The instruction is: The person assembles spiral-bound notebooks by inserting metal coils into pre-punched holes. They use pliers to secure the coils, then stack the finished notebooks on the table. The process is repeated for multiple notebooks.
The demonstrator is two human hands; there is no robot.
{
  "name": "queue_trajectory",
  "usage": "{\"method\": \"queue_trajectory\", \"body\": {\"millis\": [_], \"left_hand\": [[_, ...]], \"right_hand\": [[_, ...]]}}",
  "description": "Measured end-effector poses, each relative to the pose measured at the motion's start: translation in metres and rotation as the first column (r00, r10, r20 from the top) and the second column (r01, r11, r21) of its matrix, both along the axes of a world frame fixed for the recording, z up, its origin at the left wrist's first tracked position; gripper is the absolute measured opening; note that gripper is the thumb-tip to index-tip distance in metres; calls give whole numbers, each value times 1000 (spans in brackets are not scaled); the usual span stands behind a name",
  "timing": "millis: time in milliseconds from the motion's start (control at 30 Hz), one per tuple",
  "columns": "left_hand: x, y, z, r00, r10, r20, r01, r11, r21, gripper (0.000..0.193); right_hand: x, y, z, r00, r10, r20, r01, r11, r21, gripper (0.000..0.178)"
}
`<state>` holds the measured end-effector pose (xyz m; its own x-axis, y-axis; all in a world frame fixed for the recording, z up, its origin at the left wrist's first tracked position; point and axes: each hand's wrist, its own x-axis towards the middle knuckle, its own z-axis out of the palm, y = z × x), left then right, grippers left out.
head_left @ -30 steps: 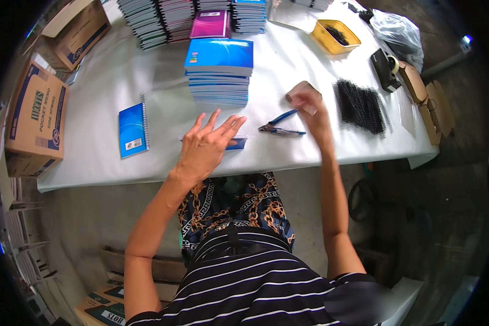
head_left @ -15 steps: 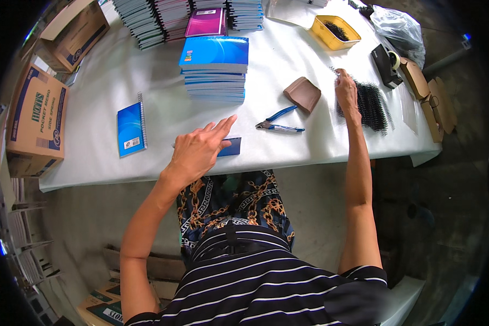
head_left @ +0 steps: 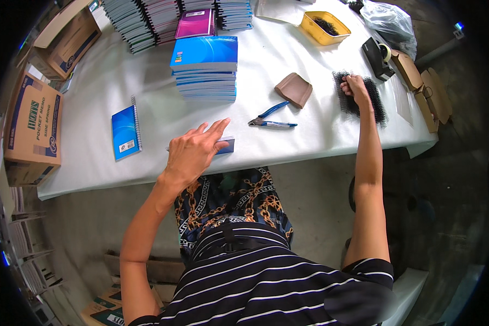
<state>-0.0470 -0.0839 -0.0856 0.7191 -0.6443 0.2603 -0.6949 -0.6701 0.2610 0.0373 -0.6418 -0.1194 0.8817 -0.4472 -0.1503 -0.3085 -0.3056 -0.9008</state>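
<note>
My left hand (head_left: 190, 152) rests with fingers stretched out over a small blue notebook (head_left: 226, 145) at the table's front edge, covering most of it. Over a bed of black spiral binding coils (head_left: 376, 103) on the right, my right hand (head_left: 354, 89) has its fingers curled closed; what is between the fingertips is too small to make out. Blue-handled cutting pliers (head_left: 273, 115) lie between the hands, jaws toward the left. A spiral-bound blue notebook (head_left: 126, 133) lies left of my left hand. Farther back stands a stack of blue notebooks (head_left: 205, 68).
Tall notebook stacks (head_left: 157, 22) and a purple notebook (head_left: 195, 23) stand at the back. A brown curved piece (head_left: 294, 89), yellow tub of black bits (head_left: 325, 28), tape dispenser (head_left: 377, 58) and open cardboard box (head_left: 426, 98) are to the right. Cartons (head_left: 33, 122) line the left.
The whole view has shifted slightly. My right hand has moved from the coils' upper left edge to over the bed of coils, fingers curled. My left hand stays on the small notebook.
</note>
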Motion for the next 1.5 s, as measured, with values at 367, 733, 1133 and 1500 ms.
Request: {"method": "queue_trajectory", "body": {"millis": [367,733,1133,1500], "left_hand": [[-3,6,1,1000,1,-13,0,1000,21,54],[-7,5,3,1000,-7,-10,7,1000,15,55],[-5,6,2,999,-12,34,11,999,35,54],[-5,4,3,1000,9,-7,-9,999,33,54]], "right_hand": [[-33,92,10,989,-88,122,145,330,-933,27],[-25,68,14,981,-85,-176,-107,521,-847,25],[-68,152,-2,995,-30,-93,-78,322,-944,29],[-46,134,10,994,74,74,37,411,-911,19]]}}
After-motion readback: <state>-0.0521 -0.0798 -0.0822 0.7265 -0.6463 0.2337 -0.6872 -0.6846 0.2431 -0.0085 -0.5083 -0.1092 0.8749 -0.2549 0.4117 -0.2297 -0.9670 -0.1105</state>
